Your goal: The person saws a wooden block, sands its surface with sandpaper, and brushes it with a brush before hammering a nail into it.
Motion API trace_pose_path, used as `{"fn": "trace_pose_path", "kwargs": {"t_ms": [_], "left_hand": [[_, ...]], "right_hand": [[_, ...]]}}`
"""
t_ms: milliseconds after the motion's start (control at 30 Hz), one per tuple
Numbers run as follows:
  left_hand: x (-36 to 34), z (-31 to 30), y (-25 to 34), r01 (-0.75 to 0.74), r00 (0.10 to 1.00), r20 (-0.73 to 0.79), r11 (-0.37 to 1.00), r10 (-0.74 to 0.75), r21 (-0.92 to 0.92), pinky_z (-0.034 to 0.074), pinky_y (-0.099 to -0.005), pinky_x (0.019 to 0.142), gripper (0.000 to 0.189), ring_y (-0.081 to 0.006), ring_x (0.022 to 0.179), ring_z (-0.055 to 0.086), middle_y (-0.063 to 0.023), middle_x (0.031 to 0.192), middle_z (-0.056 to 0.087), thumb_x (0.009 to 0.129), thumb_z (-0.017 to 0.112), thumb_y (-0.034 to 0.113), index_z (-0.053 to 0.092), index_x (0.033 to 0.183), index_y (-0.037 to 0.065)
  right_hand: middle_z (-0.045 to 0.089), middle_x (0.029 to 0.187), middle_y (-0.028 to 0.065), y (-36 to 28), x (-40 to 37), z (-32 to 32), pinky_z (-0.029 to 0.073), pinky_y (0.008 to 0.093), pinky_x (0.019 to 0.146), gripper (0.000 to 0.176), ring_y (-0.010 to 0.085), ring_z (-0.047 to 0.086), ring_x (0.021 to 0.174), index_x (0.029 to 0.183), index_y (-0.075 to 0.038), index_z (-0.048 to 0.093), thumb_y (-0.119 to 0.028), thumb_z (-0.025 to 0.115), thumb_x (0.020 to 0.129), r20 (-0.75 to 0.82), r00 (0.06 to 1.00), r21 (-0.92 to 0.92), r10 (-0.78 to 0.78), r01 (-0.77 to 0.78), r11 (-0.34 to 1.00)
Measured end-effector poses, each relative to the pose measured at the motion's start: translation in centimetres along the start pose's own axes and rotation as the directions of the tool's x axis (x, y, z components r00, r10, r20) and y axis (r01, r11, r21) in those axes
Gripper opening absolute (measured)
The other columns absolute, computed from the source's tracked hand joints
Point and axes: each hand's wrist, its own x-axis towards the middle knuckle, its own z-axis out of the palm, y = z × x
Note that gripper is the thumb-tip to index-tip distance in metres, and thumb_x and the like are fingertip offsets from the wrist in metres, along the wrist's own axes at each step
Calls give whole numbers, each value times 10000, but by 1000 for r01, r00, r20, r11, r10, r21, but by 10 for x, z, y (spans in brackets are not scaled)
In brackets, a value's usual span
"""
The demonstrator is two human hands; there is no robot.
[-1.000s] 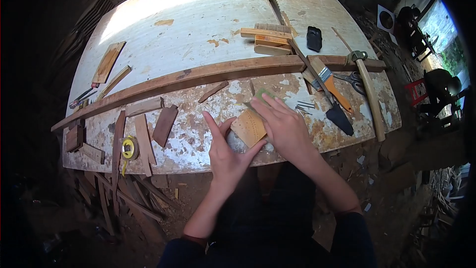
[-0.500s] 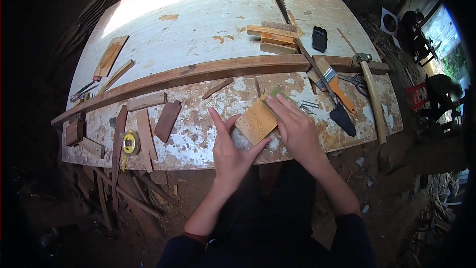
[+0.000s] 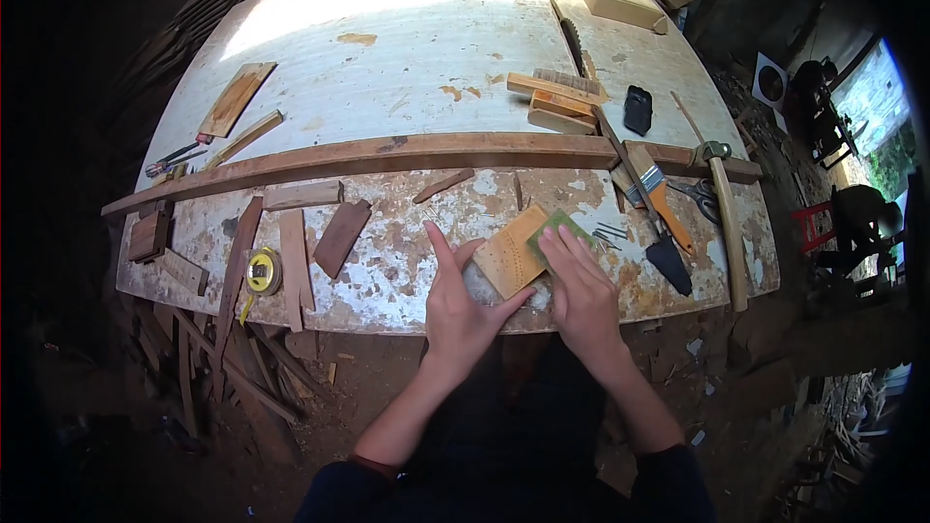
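A light wooden block (image 3: 508, 250) with rows of small dark dots on its face is tilted above the near part of the workbench. My left hand (image 3: 455, 308) grips it by its left and lower edges, index finger raised and thumb along the bottom. Against the block's right side, my right hand (image 3: 585, 296) presses a flat green piece of sandpaper (image 3: 564, 225) with outstretched fingers. The fingers hide part of the sandpaper, and its underside is out of sight. Several nails (image 3: 609, 233) lie just beyond my right hand.
A long wooden beam (image 3: 387, 153) crosses the workbench (image 3: 407, 48). To the right lie a paintbrush (image 3: 664, 203), a hammer (image 3: 723, 213) and scissors (image 3: 699, 198). A yellow tape measure (image 3: 262, 272) and wood scraps (image 3: 342, 238) are on the left. A handsaw (image 3: 570, 34) lies farther back.
The sandpaper has shifted down and right across the block, and more of its green face shows. My right hand moves with it. My left hand keeps its hold, while the view has shifted slightly.
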Motion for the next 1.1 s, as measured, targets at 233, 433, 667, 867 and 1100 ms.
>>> {"fn": "trace_pose_path", "kwargs": {"t_ms": [233, 433, 667, 867, 1100], "left_hand": [[0, -1, 1, -10, 1000, -7, 1000, 10, 10, 629, -435, 952, 1518, -404, 1115, 767, -236, 1283, 740, 739, 1059, 220, -29, 1737, -130], [-1, -1, -4, -17, 1000, 6, 1000, 17, -1, 617, -434, 996, 1505, -414, 1177, 751, -255, 1299, 736, 744, 1055, 230, -18, 1737, -127], [2, -14, -5, -5, 993, 117, 1000, 6, -15, 609, -440, 1022, 1466, -414, 1229, 736, -249, 1394, 703, 766, 1040, 226, 2, 1744, -114], [5, -23, -10, 18, 984, 179, 995, 0, -98, 601, -437, 1067, 1458, -387, 1258, 734, -245, 1416, 693, 780, 1029, 196, -15, 1764, -66], [1, -16, -12, 89, 989, 128, 991, -75, -105, 606, -442, 1076, 1561, -373, 1253, 749, -249, 1354, 730, 724, 1074, 306, -32, 1771, -37]], "right_hand": [[737, 1446, 189, 10, 12, 2, 519, 542, 1223, 465, 380, 668, 1417, 1411, -7, 725, 71, 651, 959, -45, 989, 100, 138, -133, 986], [732, 1450, 200, 18, 26, 8, 534, 523, 1209, 489, 393, 662, 1416, 1425, -3, 715, 70, 660, 945, 70, 996, 161, 57, -68, 985], [739, 1447, 187, 6, 36, 4, 538, 528, 1202, 483, 399, 647, 1436, 1428, -22, 721, 48, 681, 952, 130, 988, 154, -78, 58, 986], [733, 1463, 181, -7, 29, 7, 526, 524, 1219, 457, 389, 655, 1431, 1427, -37, 726, 39, 674, 979, 180, 976, 218, -123, 82, 973], [737, 1468, 162, -1, 36, 8, 459, 567, 1274, 472, 366, 648, 1448, 1456, -31, 699, 13, 684, 987, 157, 982, 66, -103, 93, 993]]}}
